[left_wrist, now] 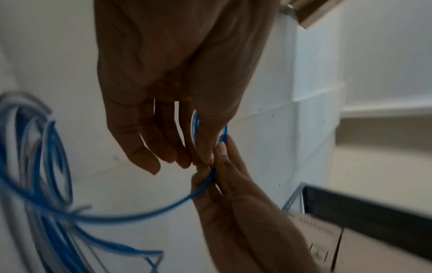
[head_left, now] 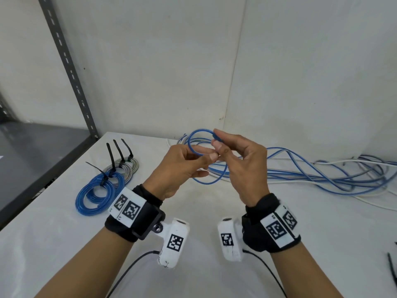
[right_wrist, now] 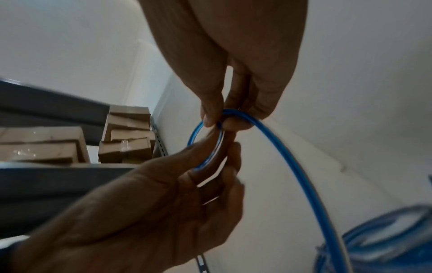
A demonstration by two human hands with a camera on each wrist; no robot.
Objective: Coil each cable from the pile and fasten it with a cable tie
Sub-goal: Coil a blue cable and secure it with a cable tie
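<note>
From the head camera, the left hand (head_left: 178, 166) and right hand (head_left: 240, 160) pinch a small loop of blue cable (head_left: 198, 143) above the white table (head_left: 300, 222); the loose pile (head_left: 322, 171) trails toward 3 o'clock, tied coils (head_left: 101, 188) at 9 o'clock. At the left wrist, the thumb and forefinger grip the cable (left_wrist: 201, 186). At the right wrist, fingertips (right_wrist: 210, 114) clamp the loop (right_wrist: 194, 136).

Your left hand (head_left: 178, 168) and right hand (head_left: 240, 162) meet above the white table (head_left: 64, 233), both pinching a thin blue cable (head_left: 194, 138) bent into one small loop — its tail runs right into the loose pile of blue and white cables (head_left: 322, 175). Left of that loop lie four finished coils (head_left: 107, 181) — each cinched with a black cable tie (head_left: 110, 155).
</note>
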